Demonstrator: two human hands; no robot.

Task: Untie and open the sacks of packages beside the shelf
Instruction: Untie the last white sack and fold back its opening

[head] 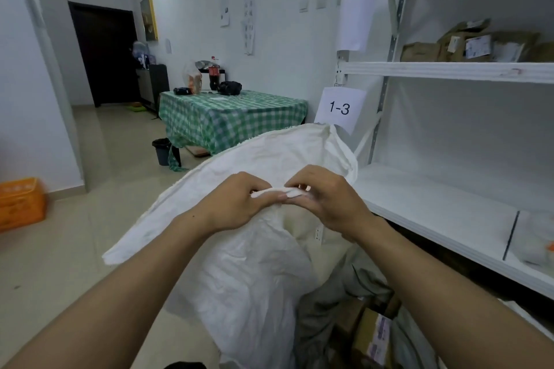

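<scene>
Fingers [266,202] of left hand [236,204] and right hand [326,199] curl tight, pinching the tie [278,191] at the sack [254,266] mouth. The sack stands on the floor [90,249] beside the shelf [434,207]. Recommended: work the tie loose gradually, holding the mouth up; avoid yanking.

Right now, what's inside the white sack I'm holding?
Below the left hand and right hand, the white sack shows only a pale cream surface inside; fabric covers the rest.

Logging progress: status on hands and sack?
Left hand and right hand both pinch the white tie. Sack bunched below it, knot state unclear. Shelf close at right, not blocking.
</scene>
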